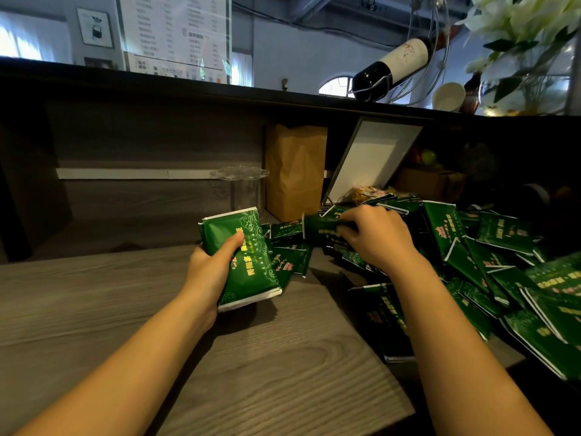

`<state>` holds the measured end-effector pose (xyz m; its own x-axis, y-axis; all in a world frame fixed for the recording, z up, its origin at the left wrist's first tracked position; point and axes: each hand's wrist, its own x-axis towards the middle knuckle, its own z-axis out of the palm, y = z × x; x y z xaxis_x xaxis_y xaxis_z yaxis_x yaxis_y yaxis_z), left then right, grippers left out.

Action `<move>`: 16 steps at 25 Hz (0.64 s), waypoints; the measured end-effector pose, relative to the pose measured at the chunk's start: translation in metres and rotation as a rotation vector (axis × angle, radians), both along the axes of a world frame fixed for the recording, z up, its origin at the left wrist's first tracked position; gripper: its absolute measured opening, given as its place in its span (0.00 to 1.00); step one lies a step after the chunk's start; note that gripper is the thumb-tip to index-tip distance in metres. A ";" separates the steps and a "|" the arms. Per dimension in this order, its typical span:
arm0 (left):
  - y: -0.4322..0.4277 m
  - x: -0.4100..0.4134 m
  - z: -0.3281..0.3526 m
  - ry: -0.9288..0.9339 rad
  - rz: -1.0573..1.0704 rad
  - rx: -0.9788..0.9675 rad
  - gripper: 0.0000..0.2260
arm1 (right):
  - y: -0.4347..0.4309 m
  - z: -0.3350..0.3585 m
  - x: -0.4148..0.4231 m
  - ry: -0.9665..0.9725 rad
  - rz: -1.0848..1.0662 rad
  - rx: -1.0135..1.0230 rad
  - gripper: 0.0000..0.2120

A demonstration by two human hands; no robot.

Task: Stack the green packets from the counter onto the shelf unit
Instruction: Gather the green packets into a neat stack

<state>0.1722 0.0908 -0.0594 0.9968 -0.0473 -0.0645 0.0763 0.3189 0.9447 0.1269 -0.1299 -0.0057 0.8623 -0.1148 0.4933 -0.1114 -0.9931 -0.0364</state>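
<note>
Green packets (243,262) fill your left hand (211,267); your right hand (372,237), beside the bag (295,171), pinches another packet (317,226) — square it onto the bundle.

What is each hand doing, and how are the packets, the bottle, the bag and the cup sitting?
left hand: holding a small stack of green packets
right hand: gripping one packet at the pile
packet pile: loose, jumbled
wine bottle: tilted in wire holder
paper bag: upright
paper cup: lying tipped
</note>
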 end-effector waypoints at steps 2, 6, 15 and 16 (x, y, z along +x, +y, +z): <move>-0.004 -0.003 0.000 0.009 -0.001 -0.002 0.19 | 0.007 0.003 -0.005 -0.039 0.179 0.345 0.09; -0.007 -0.003 -0.001 0.030 0.011 -0.003 0.20 | 0.029 0.000 -0.006 0.002 0.561 1.090 0.06; -0.010 -0.002 0.001 0.020 0.036 -0.046 0.23 | 0.065 -0.025 0.009 0.046 0.570 1.106 0.07; -0.009 -0.002 0.001 0.012 0.028 -0.039 0.24 | 0.070 -0.030 0.011 0.031 0.557 1.035 0.08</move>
<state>0.1697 0.0814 -0.0585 0.9969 -0.0226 -0.0752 0.0782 0.3575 0.9306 0.1379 -0.0596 -0.0352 0.9299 -0.0517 0.3641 0.3140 -0.4036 -0.8594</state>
